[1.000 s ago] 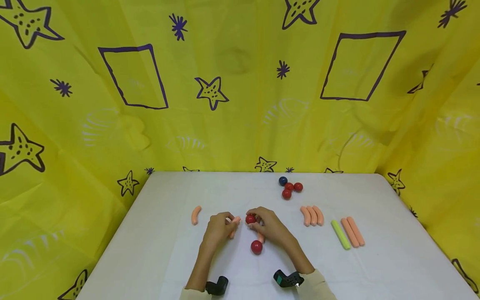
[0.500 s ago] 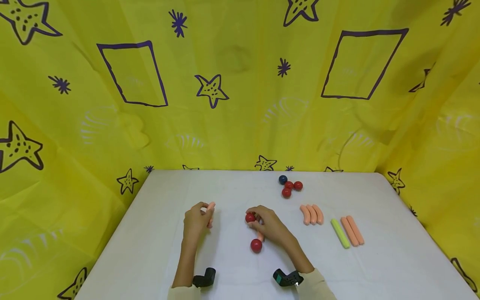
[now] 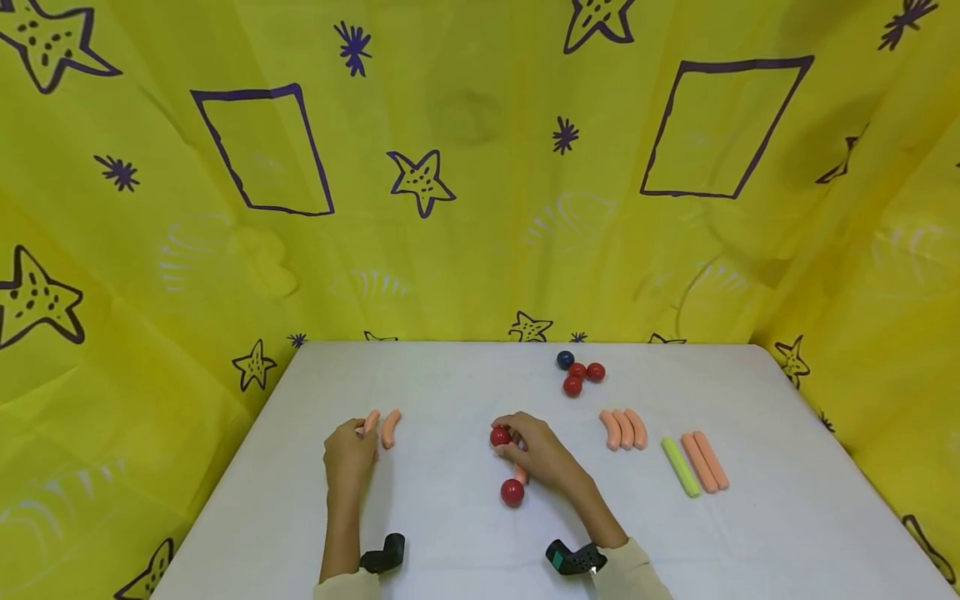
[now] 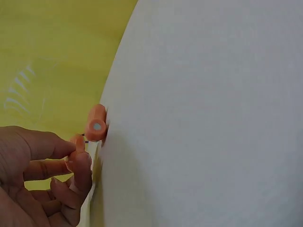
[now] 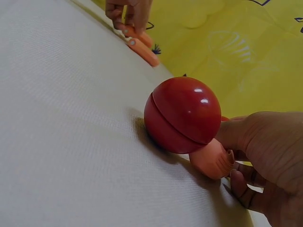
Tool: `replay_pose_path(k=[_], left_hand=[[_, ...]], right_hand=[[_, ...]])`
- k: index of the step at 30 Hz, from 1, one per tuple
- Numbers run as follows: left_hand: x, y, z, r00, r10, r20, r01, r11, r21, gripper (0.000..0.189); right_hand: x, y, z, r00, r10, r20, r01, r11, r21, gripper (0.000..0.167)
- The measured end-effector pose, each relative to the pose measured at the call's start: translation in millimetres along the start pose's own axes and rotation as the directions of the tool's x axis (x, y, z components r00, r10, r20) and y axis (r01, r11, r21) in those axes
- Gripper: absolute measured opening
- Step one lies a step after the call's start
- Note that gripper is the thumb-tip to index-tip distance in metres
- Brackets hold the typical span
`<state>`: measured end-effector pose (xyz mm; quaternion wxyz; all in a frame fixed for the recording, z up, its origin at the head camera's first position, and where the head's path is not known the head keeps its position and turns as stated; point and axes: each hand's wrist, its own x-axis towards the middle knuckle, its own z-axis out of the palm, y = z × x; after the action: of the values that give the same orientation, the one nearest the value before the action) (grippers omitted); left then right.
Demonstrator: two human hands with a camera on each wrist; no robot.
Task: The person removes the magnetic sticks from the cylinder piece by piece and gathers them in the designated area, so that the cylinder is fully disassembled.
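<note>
My left hand (image 3: 349, 454) pinches a curved orange rod (image 3: 371, 422) between thumb and fingers at the left of the table. Just right of it lies a second curved orange rod (image 3: 390, 428); in the left wrist view that rod (image 4: 97, 118) shows a round metallic spot on its end. Near the middle, my right hand (image 3: 543, 454) holds a red ball (image 3: 500, 437) in its fingertips. An orange rod (image 3: 521, 474), partly hidden under this hand, meets another red ball (image 3: 512, 492) nearer to me. The right wrist view shows that nearer ball (image 5: 184, 113) large, touching the rod's end.
Toward the back are a dark blue ball (image 3: 566, 360) and several red balls (image 3: 573, 386). To the right lie three curved orange rods (image 3: 626, 430), a straight green rod (image 3: 680, 467) and two straight orange rods (image 3: 705, 462). Yellow cloth (image 3: 480, 250) encloses the white table (image 3: 450, 542).
My left hand has carried its curved orange rod leftward, past the lying one to that rod's left side. The right hand stays on the red ball.
</note>
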<state>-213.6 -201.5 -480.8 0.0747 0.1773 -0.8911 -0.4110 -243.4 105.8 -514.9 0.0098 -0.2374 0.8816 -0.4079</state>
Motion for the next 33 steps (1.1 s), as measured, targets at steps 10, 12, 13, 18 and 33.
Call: replay_pose_path(k=[10, 12, 13, 18, 33], left_hand=[[0.5, -5.0, 2.0, 1.0, 0.014, -0.005, -0.014, 1.0, -0.008, 0.031], [1.0, -4.3, 2.3, 1.0, 0.02, -0.01, -0.021, 1.0, -0.011, 0.03], [1.2, -3.8, 2.3, 1.0, 0.027, -0.007, -0.027, 1.0, -0.011, 0.03], [3.0, -3.2, 1.8, 0.998, 0.063, 0.018, -0.064, 0.998, 0.02, 0.034], [2.7, -2.2, 5.4, 0.99, 0.087, 0.108, -0.091, 0.995, 0.032, 0.035]], right_hand=[[-1.2, -0.9, 0.2, 1.0, 0.002, -0.001, -0.002, 1.0, 0.0, 0.034], [-1.4, -1.6, 0.0, 1.0, 0.007, 0.001, -0.007, 1.0, 0.002, 0.035], [-1.5, -1.7, 0.0, 1.0, 0.01, 0.001, -0.01, 1.0, 0.002, 0.035], [-2.1, -2.2, 0.1, 1.0, 0.018, 0.004, -0.018, 1.0, 0.0, 0.036], [-3.2, -2.2, -0.4, 1.0, 0.026, 0.002, -0.026, 0.999, 0.024, 0.036]])
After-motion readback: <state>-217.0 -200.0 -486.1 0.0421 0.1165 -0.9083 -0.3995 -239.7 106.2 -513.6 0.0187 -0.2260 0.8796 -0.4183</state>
